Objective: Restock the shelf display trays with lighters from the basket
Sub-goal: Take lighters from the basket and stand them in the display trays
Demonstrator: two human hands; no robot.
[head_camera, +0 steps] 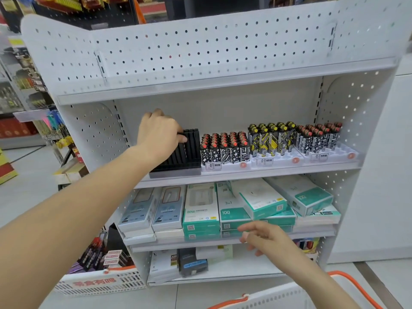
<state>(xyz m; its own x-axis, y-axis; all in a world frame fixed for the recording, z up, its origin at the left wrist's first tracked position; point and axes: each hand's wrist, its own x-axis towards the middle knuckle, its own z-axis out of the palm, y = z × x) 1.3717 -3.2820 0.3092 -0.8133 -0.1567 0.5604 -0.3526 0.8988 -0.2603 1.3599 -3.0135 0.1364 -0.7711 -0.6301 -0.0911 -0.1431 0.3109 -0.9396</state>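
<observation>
The left hand (159, 136) reached onto the middle shelf (245, 172), its fingers curled over the back of a black slotted tray (178, 157). The palm hid most of that tray, and whether the fingers pinched a lighter could not be told. Just to the right of those fingers stood three white display trays (276, 162) holding rows of patterned lighters (225, 147), with empty front slots. The right hand (265, 238) hovered lower, fingers loosely spread and holding nothing, before teal boxes (200, 212) that were partly blurred. Below it, the white basket (278, 297) with an orange handle was cut off by the frame's bottom edge, contents unseen.
</observation>
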